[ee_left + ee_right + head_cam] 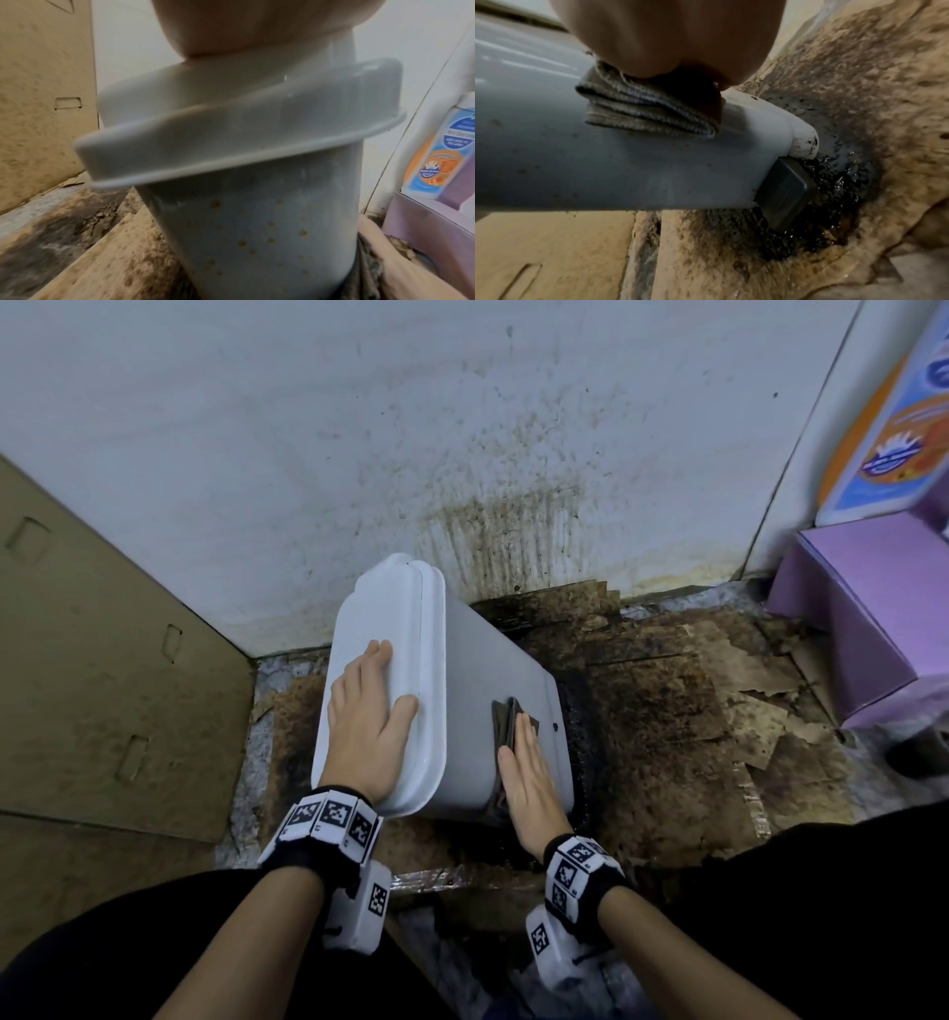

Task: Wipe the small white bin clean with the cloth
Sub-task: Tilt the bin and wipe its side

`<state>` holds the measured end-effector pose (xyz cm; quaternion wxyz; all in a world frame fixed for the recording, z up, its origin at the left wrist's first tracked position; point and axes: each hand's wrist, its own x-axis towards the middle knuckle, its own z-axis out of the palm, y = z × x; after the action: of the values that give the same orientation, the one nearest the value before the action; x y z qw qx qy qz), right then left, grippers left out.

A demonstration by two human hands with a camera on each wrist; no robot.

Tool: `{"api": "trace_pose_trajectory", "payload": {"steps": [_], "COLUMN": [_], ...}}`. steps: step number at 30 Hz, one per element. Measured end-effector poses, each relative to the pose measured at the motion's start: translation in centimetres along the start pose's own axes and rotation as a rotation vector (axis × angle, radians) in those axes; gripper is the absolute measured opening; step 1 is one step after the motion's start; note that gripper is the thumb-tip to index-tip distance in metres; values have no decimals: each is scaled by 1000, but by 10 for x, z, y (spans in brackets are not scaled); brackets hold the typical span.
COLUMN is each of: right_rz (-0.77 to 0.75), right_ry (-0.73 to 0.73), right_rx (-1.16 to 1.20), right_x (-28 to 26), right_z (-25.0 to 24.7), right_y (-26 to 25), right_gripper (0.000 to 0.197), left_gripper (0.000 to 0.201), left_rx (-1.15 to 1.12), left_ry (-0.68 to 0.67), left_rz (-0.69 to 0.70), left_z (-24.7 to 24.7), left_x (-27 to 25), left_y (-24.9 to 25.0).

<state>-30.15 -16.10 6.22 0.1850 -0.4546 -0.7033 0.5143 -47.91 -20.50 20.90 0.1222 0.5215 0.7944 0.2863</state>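
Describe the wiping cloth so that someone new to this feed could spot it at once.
Start at the stained white wall and drop to the tilted small white plastic bin on the grimy cardboard floor. On the bin's side, near its base, lies a folded grey-brown ribbed cloth under the flat right hand. It is the only fabric there, dark against the pale plastic.

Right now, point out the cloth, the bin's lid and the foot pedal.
cloth (649,113): right wrist view, folded edge.
lid (380,608): head view, flat top.
foot pedal (786,194): right wrist view, dark face.
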Motion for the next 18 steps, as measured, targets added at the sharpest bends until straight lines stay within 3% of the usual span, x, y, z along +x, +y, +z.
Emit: {"api": "trace_pose_trajectory", "payload": {"steps": [3, 8, 18], "right_rz": [81, 104, 120], "right_ry": [10, 157, 359], "right_rx": [163, 335, 494], "right_x": [0, 4, 0], "right_z": [-3, 6, 4], "right_y": [-12, -18, -45], "right_gripper": [63, 61, 44], "left_gripper": [65, 59, 59], "left_rx": [8, -49, -65], "left_ry": [4, 2, -1], "left_rz": [5, -59, -74], "left_z": [3, 5, 6], "left_x": [1, 3, 2], "left_y": [2, 12, 15]}}
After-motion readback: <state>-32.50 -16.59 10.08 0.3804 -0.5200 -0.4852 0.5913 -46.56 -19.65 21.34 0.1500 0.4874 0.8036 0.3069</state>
